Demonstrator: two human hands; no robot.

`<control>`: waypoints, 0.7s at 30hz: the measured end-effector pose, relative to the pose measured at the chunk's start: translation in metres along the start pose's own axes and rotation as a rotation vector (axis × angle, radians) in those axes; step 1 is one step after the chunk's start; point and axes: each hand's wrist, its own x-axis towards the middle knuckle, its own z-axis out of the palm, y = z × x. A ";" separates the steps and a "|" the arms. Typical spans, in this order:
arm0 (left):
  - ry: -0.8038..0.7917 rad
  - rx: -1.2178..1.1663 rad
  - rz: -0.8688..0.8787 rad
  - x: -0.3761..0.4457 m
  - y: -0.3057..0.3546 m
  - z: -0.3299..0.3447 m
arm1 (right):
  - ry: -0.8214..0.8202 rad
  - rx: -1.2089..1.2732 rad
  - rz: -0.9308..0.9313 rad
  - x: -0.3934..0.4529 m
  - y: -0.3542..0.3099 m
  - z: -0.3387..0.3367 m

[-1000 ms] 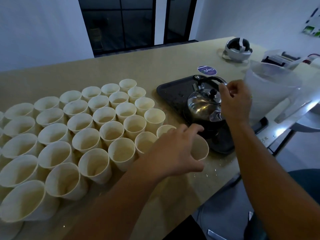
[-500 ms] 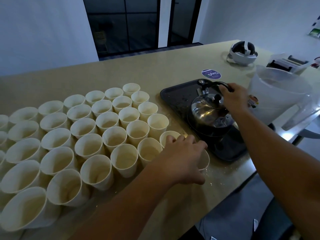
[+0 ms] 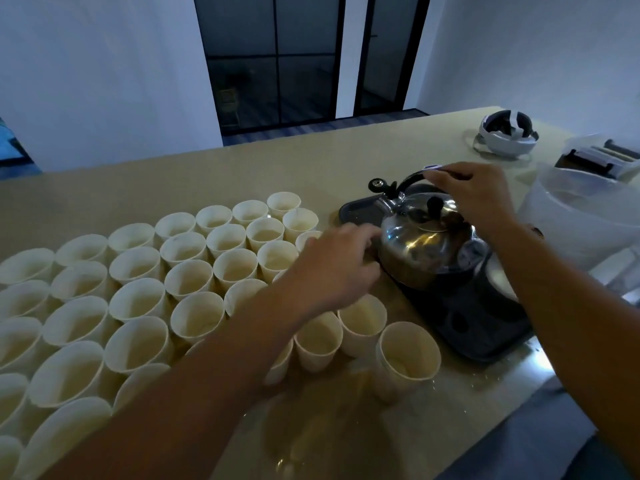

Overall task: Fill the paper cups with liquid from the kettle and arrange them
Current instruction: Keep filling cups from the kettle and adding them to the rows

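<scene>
right hand (image 3: 476,199) grips kettle (image 3: 424,247) handle over black tray (image 3: 478,327) | left hand (image 3: 337,265) spread, blurred, beside kettle above paper cups (image 3: 194,317) on tabletop (image 3: 311,168) | risk: I judge swinging kettle topples nearest cup (image 3: 408,358)

view: just the one head cam, worn by the person
facing: forward and down over the counter (image 3: 311,168)
closeness: near, forearms fill the foreground
overlap: none, single view
</scene>
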 end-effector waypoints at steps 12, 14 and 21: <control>0.192 -0.106 -0.234 0.075 -0.066 -0.058 | -0.230 -0.023 -0.204 0.032 -0.077 0.047; 0.186 -0.103 -0.239 0.078 -0.072 -0.061 | -0.251 -0.042 -0.226 0.037 -0.082 0.056; 0.219 -0.061 -0.244 0.081 -0.086 -0.061 | -0.321 -0.097 -0.237 0.049 -0.091 0.074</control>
